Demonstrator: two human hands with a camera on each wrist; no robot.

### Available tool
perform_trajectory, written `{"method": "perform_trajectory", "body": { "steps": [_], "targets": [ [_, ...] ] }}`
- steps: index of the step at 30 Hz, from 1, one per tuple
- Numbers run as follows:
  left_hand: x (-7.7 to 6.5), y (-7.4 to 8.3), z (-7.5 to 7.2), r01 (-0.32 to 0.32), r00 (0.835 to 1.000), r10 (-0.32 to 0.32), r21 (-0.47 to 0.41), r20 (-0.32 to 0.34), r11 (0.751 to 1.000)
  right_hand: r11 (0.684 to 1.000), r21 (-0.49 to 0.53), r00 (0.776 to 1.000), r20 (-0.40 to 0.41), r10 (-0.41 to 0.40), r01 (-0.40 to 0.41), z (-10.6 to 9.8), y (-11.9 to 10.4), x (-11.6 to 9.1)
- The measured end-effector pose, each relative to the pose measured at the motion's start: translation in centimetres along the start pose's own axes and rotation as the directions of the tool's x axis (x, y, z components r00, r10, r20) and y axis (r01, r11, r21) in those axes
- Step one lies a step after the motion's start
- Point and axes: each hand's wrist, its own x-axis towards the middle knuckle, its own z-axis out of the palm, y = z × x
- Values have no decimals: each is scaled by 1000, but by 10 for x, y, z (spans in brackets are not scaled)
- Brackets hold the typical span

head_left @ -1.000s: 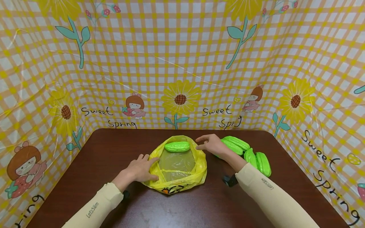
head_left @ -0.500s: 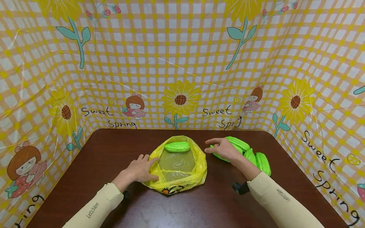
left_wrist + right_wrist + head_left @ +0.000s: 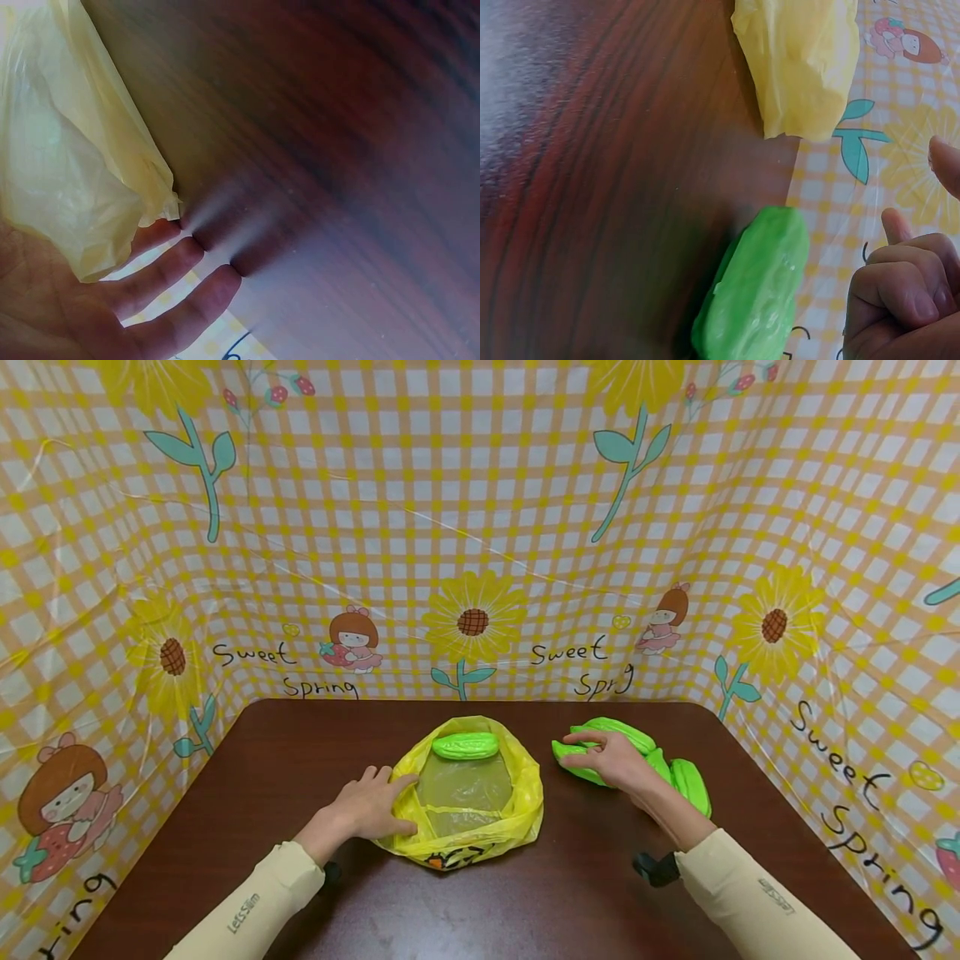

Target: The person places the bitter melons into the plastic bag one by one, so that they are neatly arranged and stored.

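A yellow plastic bag point(image 3: 525, 827) stands with its mouth spread wide in mid-table. Inside its far edge lies a bright green, ridged, cucumber-shaped piece point(image 3: 465, 746). My left hand point(image 3: 369, 806) rests at the bag's left side, thumb and forefinger over the rim. In the left wrist view, straight fingers point(image 3: 191, 315) lie outside the bag, whose film covers part of the palm. My right hand point(image 3: 621, 760) hovers over a similar green piece point(image 3: 761, 292) at the right, holding nothing. Its thumb and forefinger are apart; the other fingers curl in.
More green pieces point(image 3: 690, 785) lie grouped at the right of the brown table point(image 3: 292, 743), partly behind the right hand. A checked, flower-printed cloth point(image 3: 480, 527) rises at the back and along both sides.
My right hand has moved right, away from the bag's edge to the green pieces. My left hand and the bag look the same.
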Motion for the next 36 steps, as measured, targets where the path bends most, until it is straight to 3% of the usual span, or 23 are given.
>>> {"method": "perform_trajectory", "body": {
  "steps": [18,36],
  "targets": [
    [0,0,0,5,1000,-5,4,-1,1000,996,82,996,-72,45,-39,-14,28,-12],
    [-1,1,1,10,1000,-10,-5,-2,1000,997,-15,988,-139,74,-77,-18,50,-14]
  ]
}}
